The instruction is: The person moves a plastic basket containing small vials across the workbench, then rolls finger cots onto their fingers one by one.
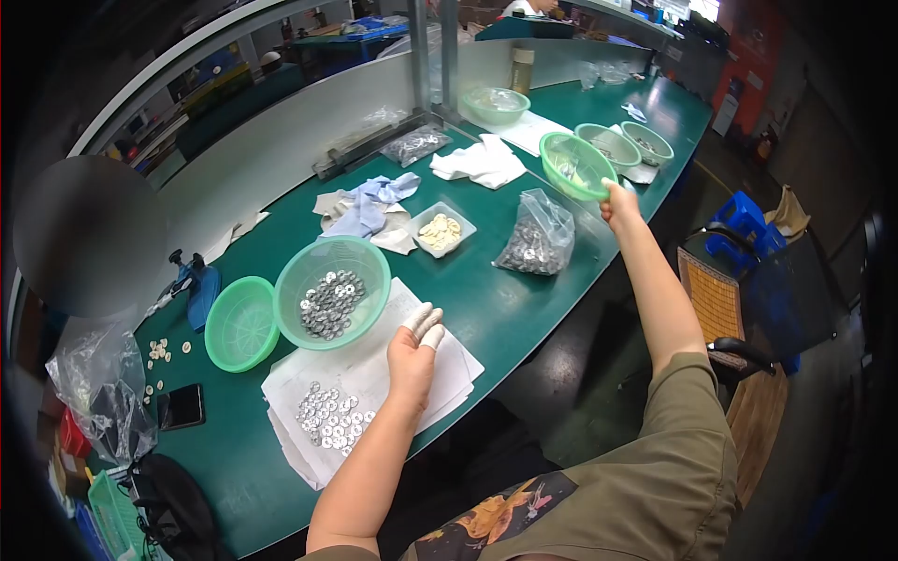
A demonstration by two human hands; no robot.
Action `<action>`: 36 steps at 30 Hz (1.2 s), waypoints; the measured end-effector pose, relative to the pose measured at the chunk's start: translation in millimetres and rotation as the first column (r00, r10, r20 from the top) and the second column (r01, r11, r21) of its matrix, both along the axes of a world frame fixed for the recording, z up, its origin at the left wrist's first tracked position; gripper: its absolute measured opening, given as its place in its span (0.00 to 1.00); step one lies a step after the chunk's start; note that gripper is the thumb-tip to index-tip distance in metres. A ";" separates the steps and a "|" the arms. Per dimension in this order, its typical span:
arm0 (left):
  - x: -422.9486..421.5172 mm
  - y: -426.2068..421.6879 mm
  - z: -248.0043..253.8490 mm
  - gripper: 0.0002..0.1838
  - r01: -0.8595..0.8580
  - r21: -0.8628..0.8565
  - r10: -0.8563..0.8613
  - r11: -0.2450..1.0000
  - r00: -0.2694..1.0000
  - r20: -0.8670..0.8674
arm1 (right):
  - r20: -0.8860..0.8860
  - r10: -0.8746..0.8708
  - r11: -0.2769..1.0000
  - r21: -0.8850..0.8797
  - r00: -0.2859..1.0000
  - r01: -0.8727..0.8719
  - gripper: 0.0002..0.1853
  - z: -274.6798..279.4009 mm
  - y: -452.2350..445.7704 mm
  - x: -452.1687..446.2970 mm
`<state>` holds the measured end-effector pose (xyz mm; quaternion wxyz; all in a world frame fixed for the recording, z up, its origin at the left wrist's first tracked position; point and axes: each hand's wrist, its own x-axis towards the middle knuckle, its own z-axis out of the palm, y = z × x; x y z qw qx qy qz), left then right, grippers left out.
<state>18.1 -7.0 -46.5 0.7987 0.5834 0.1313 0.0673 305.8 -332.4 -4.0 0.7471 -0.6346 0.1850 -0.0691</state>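
From my feed, what is under way is a long reach to the upper right of the frame, where my right hand [615, 204] is closed on the rim of a slatted green basket [572, 190]. The basket looks tilted, with pale pieces inside that I can't make out, and I can't tell whether its base touches the table [486, 313]. My left hand [410, 363], near the centre, is open with the fingers loosely bent; white sleeves cover its fingertips, and I see nothing in its grasp. It hovers over or rests on the paper [451, 374], I can't tell which, just beside a round, translucent green bowl [348, 256] of shiny, ridged metal discs [329, 309]. More of these lie loose on the sheets at lower centre, glinting and flat, mostly spread thin. A shallow green sieve [245, 320] with spoke-like ribs sits left of the bowl. Between my 2 hands stand a crinkled clear bag [559, 220], packed with dark grey pieces, and a square, frosty tray [465, 227] of smooth cream pieces [441, 231]. Soft, rumpled cloth lies above: 1 white rag [482, 161] and 1 bluish rag [367, 215]. A glossy black phone [181, 407] lies flat at lower left.
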 end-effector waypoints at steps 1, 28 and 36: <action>0.0 -0.8 -1.8 0.24 -0.014 -0.001 0.014 1.000 1.000 0.001 | 0.001 0.014 1.000 -0.001 1.000 -0.014 0.11 4.2 9.6 12.7; 2.6 -5.4 -9.4 0.24 -0.051 0.181 0.039 0.982 0.997 0.071 | 0.804 0.082 0.996 -0.052 0.589 -0.068 0.13 45.1 26.2 -28.0; 2.4 -5.9 -12.4 0.24 -0.143 0.304 0.093 0.942 0.980 0.173 | 0.856 0.085 0.992 -0.118 -0.510 -0.032 0.22 247.1 92.5 -276.7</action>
